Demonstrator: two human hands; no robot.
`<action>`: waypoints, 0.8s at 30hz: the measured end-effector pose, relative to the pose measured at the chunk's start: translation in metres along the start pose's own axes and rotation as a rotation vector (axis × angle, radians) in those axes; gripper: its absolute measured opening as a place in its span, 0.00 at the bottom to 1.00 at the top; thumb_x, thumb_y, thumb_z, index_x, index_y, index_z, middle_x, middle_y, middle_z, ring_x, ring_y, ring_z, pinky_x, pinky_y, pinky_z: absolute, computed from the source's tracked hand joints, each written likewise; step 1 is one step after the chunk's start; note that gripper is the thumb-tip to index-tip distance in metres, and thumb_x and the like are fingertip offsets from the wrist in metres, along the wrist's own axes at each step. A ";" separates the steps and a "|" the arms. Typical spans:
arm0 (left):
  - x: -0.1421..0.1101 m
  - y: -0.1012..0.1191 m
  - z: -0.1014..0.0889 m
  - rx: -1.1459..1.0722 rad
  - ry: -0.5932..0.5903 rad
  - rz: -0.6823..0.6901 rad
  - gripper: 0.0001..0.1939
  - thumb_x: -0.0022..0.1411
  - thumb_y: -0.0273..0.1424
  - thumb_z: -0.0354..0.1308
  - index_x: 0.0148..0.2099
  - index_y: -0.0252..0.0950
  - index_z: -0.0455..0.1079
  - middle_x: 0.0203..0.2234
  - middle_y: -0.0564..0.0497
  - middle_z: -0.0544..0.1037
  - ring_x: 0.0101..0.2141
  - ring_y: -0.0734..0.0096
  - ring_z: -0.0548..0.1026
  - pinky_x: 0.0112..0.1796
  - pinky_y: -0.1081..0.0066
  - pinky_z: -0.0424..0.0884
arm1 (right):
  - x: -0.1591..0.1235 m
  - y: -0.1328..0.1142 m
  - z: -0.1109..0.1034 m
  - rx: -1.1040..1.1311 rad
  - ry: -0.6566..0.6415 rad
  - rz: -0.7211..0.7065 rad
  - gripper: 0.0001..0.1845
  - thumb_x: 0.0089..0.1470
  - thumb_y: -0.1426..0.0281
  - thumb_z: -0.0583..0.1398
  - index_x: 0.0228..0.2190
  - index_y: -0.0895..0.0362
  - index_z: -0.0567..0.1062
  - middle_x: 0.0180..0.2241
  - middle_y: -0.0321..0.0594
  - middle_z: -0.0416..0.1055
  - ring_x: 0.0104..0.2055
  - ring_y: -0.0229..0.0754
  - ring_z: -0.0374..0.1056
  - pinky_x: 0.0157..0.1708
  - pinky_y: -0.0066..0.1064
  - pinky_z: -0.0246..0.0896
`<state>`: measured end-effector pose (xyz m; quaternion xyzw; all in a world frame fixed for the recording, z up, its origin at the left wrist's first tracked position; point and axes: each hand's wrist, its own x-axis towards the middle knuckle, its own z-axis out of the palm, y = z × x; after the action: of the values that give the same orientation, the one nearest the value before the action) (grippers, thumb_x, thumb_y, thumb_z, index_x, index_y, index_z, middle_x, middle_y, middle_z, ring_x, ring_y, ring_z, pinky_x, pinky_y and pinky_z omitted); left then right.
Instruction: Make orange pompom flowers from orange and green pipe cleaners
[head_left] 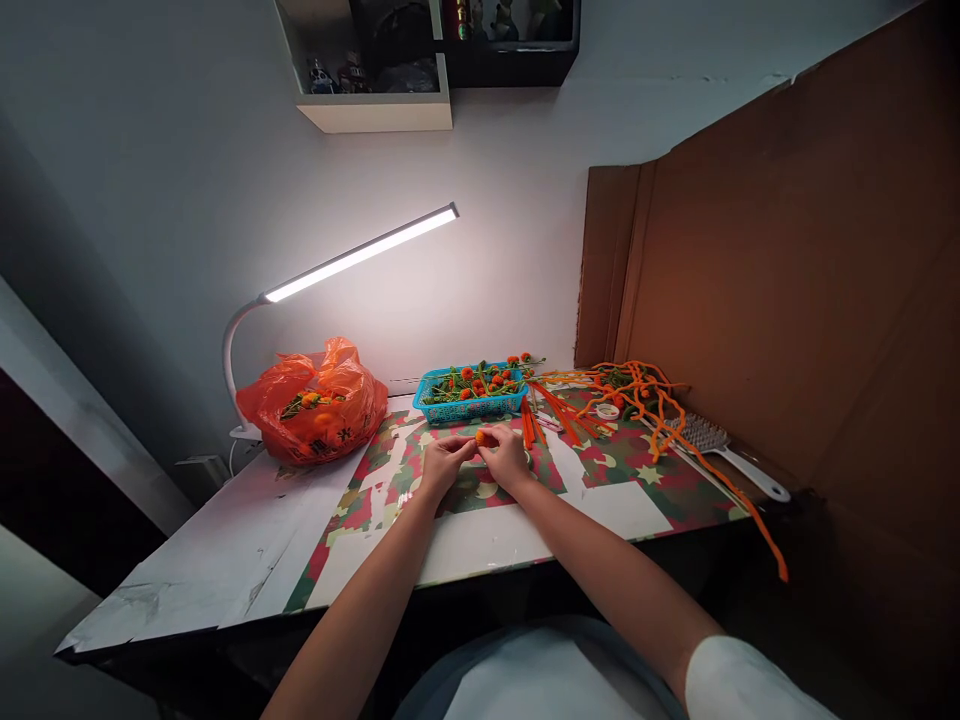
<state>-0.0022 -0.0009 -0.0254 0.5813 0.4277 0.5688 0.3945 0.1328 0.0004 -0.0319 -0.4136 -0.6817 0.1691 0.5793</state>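
Observation:
My left hand (448,462) and my right hand (504,457) meet over the middle of the table, fingertips pinched together. Between them is a small orange flower head (481,438), partly covered by the fingers. Just beyond the hands stands a blue basket (472,408) of orange pompom-like flowers with green stems. To the right of it lie loose orange pipe-cleaner strips (566,412). Part of a pale ring-shaped item shows beside my right hand, too hidden to name.
An orange plastic bag (322,400) holding flowers sits left, beside a lit desk lamp (360,252). On the right are tangled orange fuzzy cords (637,390), a tape roll (607,411) and a hairbrush (739,465). Cardboard (750,280) walls the right side; shelves (375,110) hang above.

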 end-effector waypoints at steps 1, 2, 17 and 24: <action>0.000 0.000 0.000 -0.002 -0.003 -0.003 0.14 0.41 0.40 0.67 0.28 0.35 0.78 0.20 0.49 0.79 0.22 0.67 0.75 0.28 0.70 0.72 | 0.000 0.001 0.000 -0.005 -0.001 -0.003 0.12 0.43 0.78 0.59 0.32 0.56 0.77 0.31 0.41 0.74 0.32 0.41 0.70 0.34 0.33 0.68; 0.000 -0.001 0.000 -0.003 -0.006 -0.008 0.14 0.41 0.40 0.67 0.28 0.35 0.78 0.20 0.49 0.79 0.23 0.68 0.75 0.29 0.70 0.72 | 0.000 0.001 0.000 -0.008 -0.001 -0.008 0.12 0.43 0.78 0.59 0.32 0.56 0.77 0.31 0.40 0.74 0.32 0.41 0.70 0.34 0.33 0.68; 0.004 0.004 0.005 -0.380 0.142 -0.224 0.24 0.38 0.43 0.70 0.36 0.32 0.75 0.32 0.44 0.79 0.29 0.70 0.76 0.30 0.73 0.72 | 0.004 -0.002 -0.001 0.003 0.089 -0.086 0.32 0.43 0.70 0.66 0.52 0.52 0.67 0.46 0.45 0.65 0.49 0.47 0.63 0.49 0.39 0.61; 0.007 0.000 0.004 -0.446 0.065 -0.285 0.18 0.47 0.41 0.66 0.36 0.34 0.73 0.33 0.45 0.79 0.30 0.70 0.76 0.29 0.74 0.72 | 0.003 -0.005 -0.004 -0.039 0.066 -0.147 0.23 0.45 0.69 0.65 0.46 0.52 0.73 0.43 0.43 0.66 0.48 0.46 0.63 0.49 0.39 0.60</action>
<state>0.0020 0.0054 -0.0233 0.3951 0.3817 0.6060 0.5753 0.1348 -0.0014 -0.0251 -0.3788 -0.6941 0.0989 0.6041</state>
